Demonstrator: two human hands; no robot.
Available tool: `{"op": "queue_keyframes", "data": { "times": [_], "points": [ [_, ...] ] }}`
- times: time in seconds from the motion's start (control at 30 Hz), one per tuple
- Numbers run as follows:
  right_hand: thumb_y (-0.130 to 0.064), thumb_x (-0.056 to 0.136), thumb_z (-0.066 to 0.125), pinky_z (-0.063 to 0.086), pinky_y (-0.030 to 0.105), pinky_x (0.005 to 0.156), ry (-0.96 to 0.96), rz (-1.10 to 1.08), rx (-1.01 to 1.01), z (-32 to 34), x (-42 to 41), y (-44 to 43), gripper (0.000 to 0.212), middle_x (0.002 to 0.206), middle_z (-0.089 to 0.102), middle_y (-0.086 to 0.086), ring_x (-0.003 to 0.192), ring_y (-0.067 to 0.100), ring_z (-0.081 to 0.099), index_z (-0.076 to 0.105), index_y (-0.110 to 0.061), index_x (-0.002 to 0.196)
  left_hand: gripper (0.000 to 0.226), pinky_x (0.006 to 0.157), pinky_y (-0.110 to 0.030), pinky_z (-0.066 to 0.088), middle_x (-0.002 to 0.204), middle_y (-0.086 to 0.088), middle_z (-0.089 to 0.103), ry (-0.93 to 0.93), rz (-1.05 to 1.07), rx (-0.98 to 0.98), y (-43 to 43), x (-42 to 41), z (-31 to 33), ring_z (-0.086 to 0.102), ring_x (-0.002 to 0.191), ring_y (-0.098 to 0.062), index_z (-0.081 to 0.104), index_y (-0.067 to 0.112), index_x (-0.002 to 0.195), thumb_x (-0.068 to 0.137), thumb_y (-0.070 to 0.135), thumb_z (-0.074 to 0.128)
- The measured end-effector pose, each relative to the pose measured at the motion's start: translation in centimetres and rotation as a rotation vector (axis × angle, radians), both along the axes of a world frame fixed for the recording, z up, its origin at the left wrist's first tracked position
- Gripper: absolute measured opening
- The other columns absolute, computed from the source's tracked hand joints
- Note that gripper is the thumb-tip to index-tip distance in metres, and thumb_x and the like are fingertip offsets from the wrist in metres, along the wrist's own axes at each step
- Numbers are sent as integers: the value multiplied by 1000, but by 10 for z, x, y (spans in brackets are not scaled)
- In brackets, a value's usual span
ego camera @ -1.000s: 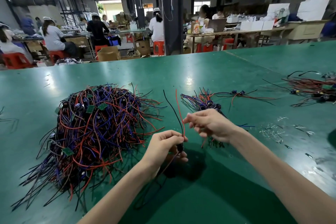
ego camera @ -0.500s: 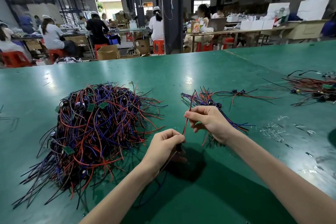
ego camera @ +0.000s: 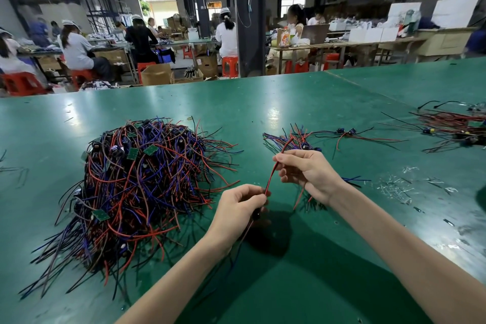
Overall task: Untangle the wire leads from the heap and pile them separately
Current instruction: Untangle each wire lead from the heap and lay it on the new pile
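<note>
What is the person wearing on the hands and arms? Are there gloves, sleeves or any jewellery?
The left hand and the right hand are bare: no gloves and no rings that I can see. The left forearm and the right forearm are bare too, with no sleeve, watch or bracelet in view.

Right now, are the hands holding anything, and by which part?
One wire lead, held by both hands: the left hand pinches its lower end, the right hand pinches its red wire higher up.

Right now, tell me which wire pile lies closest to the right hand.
The small pile just behind the right hand; the big heap sits far left, another bunch much farther right.
</note>
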State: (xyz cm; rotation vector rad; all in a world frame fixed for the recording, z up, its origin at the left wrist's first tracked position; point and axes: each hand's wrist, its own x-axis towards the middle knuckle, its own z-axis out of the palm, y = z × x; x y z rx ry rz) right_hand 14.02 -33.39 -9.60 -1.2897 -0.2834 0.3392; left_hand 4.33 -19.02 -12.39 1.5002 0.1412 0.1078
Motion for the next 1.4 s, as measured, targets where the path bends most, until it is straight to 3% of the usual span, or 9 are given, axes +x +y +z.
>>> {"op": "queue_keyframes", "data": {
  "times": [0.17,0.43,0.7,0.83,1.03,1.2,1.27,1.33,1.4],
  "points": [
    [0,84,64,52,23,50,8,56,-8,-1,-3,3,3,64,65,6,51,11,58,66,1,85,12,54,-32,57,59,-3,51,-52,63,-18,0,2,0,48,50,-7,64,1,76,87,0,61],
    [-2,85,64,53,24,52,-100,228,-278,-6,-15,9,7,71,65,13,55,13,58,66,3,80,14,57,-33,58,57,-1,53,-97,105,40,2,3,-4,49,52,-5,64,4,75,87,-1,61],
    [-7,89,61,50,22,47,84,58,-38,-2,-4,5,13,60,61,2,48,9,53,67,-2,78,12,60,-32,59,61,-7,47,-25,0,-43,1,5,-4,44,53,-11,61,0,77,88,-3,58],
    [-6,90,59,49,21,45,80,-57,12,-2,5,-1,16,58,61,2,46,9,54,66,0,77,12,63,-32,59,61,-6,47,-10,-20,-36,2,7,-7,45,51,-10,62,1,77,89,-2,59],
    [-3,85,67,51,24,47,-193,-241,-114,-8,8,1,14,61,58,6,49,11,55,65,-6,71,15,64,-34,59,60,-4,47,-51,-12,4,3,8,-9,47,51,-7,63,2,75,88,-3,59],
    [-4,83,70,53,23,57,-732,-405,-462,-15,7,-1,1,68,64,4,58,12,56,70,-4,84,15,61,-29,58,70,-11,51,-70,-15,41,1,9,-10,50,59,-15,62,4,74,88,-3,60],
    [-4,82,70,53,23,62,-842,-436,-512,-17,7,0,3,70,65,2,59,12,57,70,-3,85,16,59,-27,58,72,-12,52,-69,-14,60,1,9,-11,53,58,-15,62,4,74,88,-3,60],
    [-7,85,68,53,25,56,-688,-405,-442,-13,7,0,6,66,64,3,53,12,57,69,-3,82,17,58,-27,57,65,-8,52,-69,-12,75,2,8,-13,52,53,-10,62,5,73,88,-3,60],
    [-9,88,65,50,24,48,-379,-321,-243,-7,9,-2,12,64,63,7,47,11,56,68,-3,78,18,59,-27,57,61,-2,51,-72,-14,86,4,8,-14,49,51,-7,62,6,72,88,-3,60]
  ]
}}
